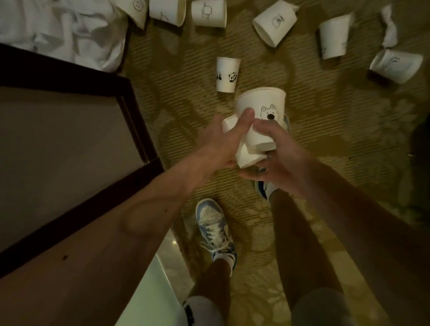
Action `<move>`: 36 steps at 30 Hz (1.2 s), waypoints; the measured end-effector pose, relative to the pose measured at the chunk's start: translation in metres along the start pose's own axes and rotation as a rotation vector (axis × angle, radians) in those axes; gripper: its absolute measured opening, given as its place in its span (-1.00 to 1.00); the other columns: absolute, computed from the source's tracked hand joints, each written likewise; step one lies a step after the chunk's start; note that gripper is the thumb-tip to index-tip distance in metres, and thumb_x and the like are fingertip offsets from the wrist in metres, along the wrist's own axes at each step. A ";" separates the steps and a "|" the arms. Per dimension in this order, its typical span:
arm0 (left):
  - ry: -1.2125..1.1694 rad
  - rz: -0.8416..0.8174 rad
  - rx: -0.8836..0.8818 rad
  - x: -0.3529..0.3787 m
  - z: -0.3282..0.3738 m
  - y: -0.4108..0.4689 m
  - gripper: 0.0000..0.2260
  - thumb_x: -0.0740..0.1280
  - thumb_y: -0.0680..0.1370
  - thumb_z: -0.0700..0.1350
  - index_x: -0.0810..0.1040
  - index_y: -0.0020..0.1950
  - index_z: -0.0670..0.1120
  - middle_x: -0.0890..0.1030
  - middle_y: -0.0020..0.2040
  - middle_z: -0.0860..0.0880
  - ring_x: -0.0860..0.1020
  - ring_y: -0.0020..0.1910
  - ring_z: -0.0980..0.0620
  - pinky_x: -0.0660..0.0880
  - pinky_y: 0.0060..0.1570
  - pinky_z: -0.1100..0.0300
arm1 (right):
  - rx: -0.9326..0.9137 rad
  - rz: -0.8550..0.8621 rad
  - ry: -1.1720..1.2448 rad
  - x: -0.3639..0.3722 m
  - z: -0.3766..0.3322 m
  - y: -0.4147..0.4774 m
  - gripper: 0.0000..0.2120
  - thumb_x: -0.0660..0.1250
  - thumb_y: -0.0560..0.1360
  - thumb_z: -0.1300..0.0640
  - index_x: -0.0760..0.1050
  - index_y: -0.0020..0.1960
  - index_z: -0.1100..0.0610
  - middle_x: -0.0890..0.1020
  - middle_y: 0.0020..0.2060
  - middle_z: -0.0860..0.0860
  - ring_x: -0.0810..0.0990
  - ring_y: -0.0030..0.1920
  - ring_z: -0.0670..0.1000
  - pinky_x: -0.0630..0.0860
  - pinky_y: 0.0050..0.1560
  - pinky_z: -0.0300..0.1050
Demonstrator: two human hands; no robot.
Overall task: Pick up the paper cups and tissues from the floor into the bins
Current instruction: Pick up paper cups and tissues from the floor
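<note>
While your left hand (223,140) and right hand (283,160) together clasp the gathered cups (261,120), the job looks barely begun: a panda cup (226,75) lies just beyond your grip, six more cups (209,9) and a tissue (389,27) farther out, no bin in sight.

Pretty dim, yellowish light overall; wide-angle bending at the frame edges, soft blur everywhere, darkest at the right edge.
</note>
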State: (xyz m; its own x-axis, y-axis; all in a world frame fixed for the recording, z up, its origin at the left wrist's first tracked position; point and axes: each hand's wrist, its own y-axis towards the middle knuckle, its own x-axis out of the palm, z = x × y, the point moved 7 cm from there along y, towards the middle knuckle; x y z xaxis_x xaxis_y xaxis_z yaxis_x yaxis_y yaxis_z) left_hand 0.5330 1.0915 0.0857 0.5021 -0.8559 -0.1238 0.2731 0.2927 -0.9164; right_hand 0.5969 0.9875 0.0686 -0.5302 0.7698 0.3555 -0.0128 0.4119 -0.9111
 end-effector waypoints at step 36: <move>-0.490 -0.044 -0.220 0.036 -0.012 0.195 -0.48 0.28 0.55 0.25 0.40 0.39 -0.04 0.61 0.22 -0.12 0.59 0.19 -0.15 0.54 0.10 -0.19 | 0.094 0.116 0.026 -0.088 -0.058 0.142 -0.72 0.41 0.44 -0.05 0.55 0.10 0.02 0.73 -0.19 -0.01 0.72 -0.11 0.07 0.62 -0.06 0.20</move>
State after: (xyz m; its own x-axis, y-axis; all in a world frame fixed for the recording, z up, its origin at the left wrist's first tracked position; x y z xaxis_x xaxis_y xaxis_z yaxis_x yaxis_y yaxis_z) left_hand 0.5943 1.1126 -0.1026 0.8324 -0.5509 0.0600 0.1500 0.1198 -0.9814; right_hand 0.6912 1.0065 -0.0805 -0.5102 0.8228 0.2505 -0.0329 0.2724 -0.9616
